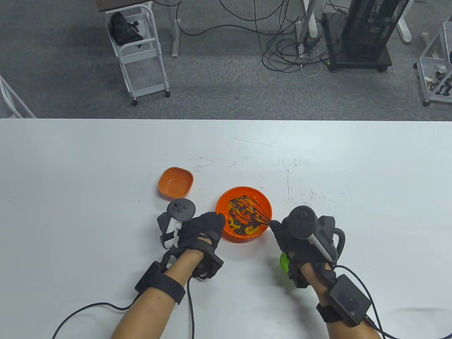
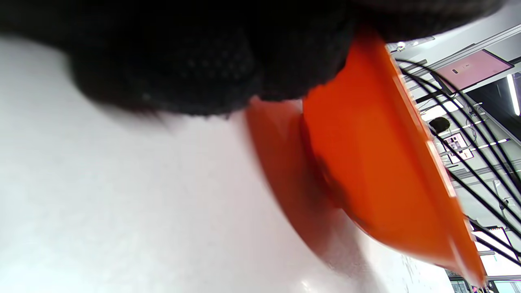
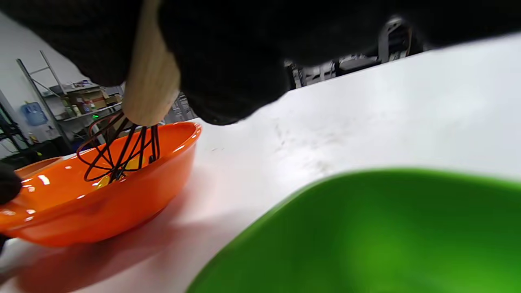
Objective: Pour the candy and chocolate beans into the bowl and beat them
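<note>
Both forearms are reaching in from the near edge, bare between the wrist straps and the elbows. The left hand (image 1: pixel 199 231) is lying low over the counter (image 1: pixel 106 176), its gloved fingers (image 1: pixel 216 219) pressing against the outer wall of the orange bowl (image 1: pixel 226 208), with the tracker standing up off the back of the hand. The right hand (image 1: pixel 300 243) is hanging just right of the bowl, fingers curling in a closed grip round the wooden handle of the whisk (image 1: pixel 250 212), its wires dipping into the bowl. The right wrist is tilting slightly inward toward the bowl.
</note>
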Demonstrator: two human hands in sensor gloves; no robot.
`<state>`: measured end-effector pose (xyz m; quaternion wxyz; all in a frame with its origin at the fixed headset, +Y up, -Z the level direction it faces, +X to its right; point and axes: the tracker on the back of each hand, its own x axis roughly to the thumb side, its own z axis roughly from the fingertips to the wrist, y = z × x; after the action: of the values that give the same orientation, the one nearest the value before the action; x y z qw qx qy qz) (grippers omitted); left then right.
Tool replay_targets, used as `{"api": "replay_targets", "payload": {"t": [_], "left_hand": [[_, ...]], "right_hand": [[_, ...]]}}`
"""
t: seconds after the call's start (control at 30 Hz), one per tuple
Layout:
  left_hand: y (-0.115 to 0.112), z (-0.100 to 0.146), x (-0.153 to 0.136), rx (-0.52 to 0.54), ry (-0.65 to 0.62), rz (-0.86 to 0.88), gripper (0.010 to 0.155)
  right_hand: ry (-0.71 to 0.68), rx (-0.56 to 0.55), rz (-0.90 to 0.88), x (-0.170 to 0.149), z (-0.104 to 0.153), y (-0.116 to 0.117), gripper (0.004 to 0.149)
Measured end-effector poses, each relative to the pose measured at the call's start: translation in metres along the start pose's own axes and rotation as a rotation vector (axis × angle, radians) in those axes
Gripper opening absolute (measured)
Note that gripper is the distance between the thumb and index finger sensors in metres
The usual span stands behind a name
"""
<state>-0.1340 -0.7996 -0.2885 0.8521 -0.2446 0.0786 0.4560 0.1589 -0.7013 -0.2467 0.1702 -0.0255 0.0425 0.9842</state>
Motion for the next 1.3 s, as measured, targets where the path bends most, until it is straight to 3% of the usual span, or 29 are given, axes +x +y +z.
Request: {"api": "replay_targets", "payload": {"t": [0.33, 0.5, 0.67, 0.9, 1.1, 1.3], "left_hand": [[-0.001, 0.001, 0.0, 0.012, 0.009, -0.001, 0.047], [-0.003, 0.003, 0.002, 0.035, 0.013, -0.017, 0.048], [-0.002, 0.003, 0.002, 0.027, 0.007, -0.009, 0.048], [-0.002, 0.003, 0.002, 0.023, 0.0, -0.013, 0.047], [-0.002, 0.003, 0.002, 0.023, 0.002, -0.011, 0.047], [-0.002, 0.003, 0.002, 0.034, 0.009, -0.016, 0.047]], "right_hand": [[-0.112, 0.143, 0.015, 0.002, 0.001, -0.009, 0.057], [-0.128, 0.067, 0.127, 0.002, 0.008, -0.029, 0.056], [-0.061, 0.021, 0.128, -0.004, 0.008, -0.033, 0.056], [0.008, -0.074, 0.153, -0.003, 0.005, -0.021, 0.057], [0.013, -0.005, -0.021, -0.012, -0.004, -0.003, 0.058], [-0.088, 0.025, 0.035, 0.004, 0.004, -0.001, 0.058]]}}
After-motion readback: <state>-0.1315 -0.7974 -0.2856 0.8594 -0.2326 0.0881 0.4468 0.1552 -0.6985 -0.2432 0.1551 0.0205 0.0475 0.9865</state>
